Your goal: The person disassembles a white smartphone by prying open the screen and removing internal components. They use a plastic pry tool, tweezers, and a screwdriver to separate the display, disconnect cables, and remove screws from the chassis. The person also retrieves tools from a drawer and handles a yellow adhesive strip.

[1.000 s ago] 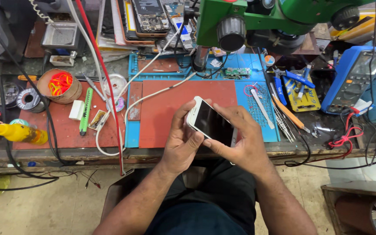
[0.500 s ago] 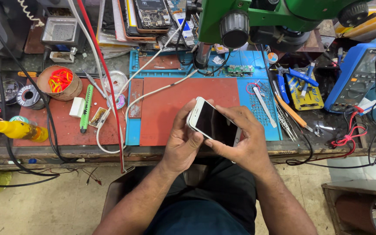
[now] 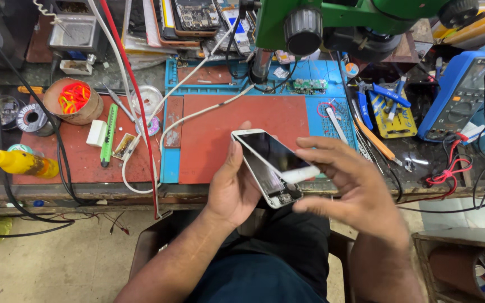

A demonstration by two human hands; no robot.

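White phone (image 3: 265,163), centre frame, tilted; dark screen panel lifted open from body, internals exposed at lower end.

Phone (image 3: 268,163): glossy black glass screen lifted off a white, smooth plastic-looking frame, held by bare left hand (image 3: 234,188) and right hand (image 3: 349,188). Work mat (image 3: 237,126): matt red and blue, rubbery, smooth; bench edge (image 3: 85,191) beneath is worn, rough wood. Microscope body (image 3: 332,19) glossy green painted metal; meter (image 3: 458,95) matt blue plastic; cables (image 3: 136,95) smooth red and white plastic sheath.
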